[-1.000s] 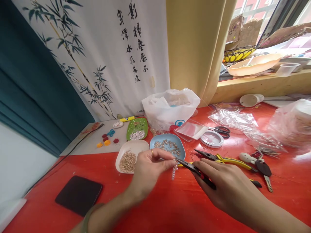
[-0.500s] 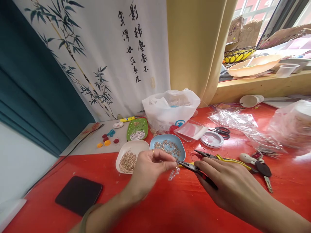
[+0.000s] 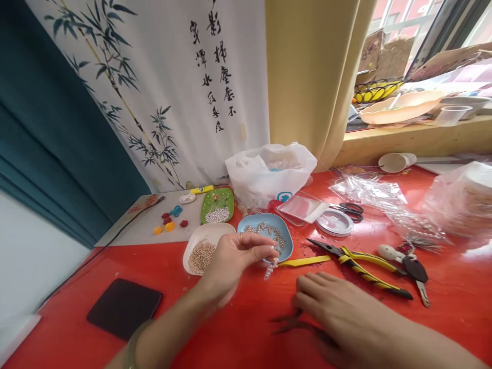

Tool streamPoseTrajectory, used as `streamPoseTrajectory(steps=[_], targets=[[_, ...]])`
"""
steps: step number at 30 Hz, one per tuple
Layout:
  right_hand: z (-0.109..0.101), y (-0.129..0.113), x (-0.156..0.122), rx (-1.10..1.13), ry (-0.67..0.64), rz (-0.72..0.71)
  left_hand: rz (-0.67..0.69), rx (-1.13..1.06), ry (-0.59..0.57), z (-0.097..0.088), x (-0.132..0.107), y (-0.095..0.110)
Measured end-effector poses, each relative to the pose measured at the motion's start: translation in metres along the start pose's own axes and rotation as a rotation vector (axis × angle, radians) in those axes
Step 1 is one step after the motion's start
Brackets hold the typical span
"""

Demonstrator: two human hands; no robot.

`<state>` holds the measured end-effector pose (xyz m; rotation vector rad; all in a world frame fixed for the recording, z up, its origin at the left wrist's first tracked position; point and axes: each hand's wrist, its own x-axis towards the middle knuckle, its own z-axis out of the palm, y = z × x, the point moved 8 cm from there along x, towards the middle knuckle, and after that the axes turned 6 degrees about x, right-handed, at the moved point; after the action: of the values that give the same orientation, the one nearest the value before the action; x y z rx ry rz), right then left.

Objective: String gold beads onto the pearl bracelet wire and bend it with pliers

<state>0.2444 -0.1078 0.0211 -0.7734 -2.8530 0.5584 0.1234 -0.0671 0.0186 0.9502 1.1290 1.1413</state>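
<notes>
My left hand (image 3: 230,261) is raised just in front of the blue dish (image 3: 287,247) of metal findings. Its thumb and fingers pinch a short strand of clear beads (image 3: 270,268), which hangs down. My right hand (image 3: 338,307) lies low on the red table (image 3: 230,338) near the front edge. It is blurred, and its fingers are curled over small dark pliers (image 3: 286,324). The pliers' jaws stick out to the left, flat against the table.
A white dish (image 3: 215,228) of gold beads and a green dish (image 3: 226,197) of pearls stand to the left. Yellow tweezers (image 3: 303,262), yellow-handled pliers (image 3: 365,261), scissors (image 3: 351,209), a round spool (image 3: 335,221), a plastic bag (image 3: 269,171) and a black pad (image 3: 123,307) lie around.
My right hand has pulled the pliers away from the bead strand and dropped down to the table, nearer to me. My left hand has stayed put with the strand.
</notes>
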Motion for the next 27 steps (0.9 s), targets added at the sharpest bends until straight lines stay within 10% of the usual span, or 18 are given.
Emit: streamPoseTrajectory(steps=[9,18,27], targets=[[0.046,-0.010,0.008,-0.127,0.054,-0.064,-0.037,-0.029,-0.011,0.000,0.002,-0.004],[-0.010,0.034,0.006,0.315,0.470,0.242,-0.053,-0.004,-0.076,0.005,0.001,-0.013],[0.003,0.038,0.018,0.796,0.268,0.262,-0.110,0.024,-0.039,-0.001,0.005,-0.020]])
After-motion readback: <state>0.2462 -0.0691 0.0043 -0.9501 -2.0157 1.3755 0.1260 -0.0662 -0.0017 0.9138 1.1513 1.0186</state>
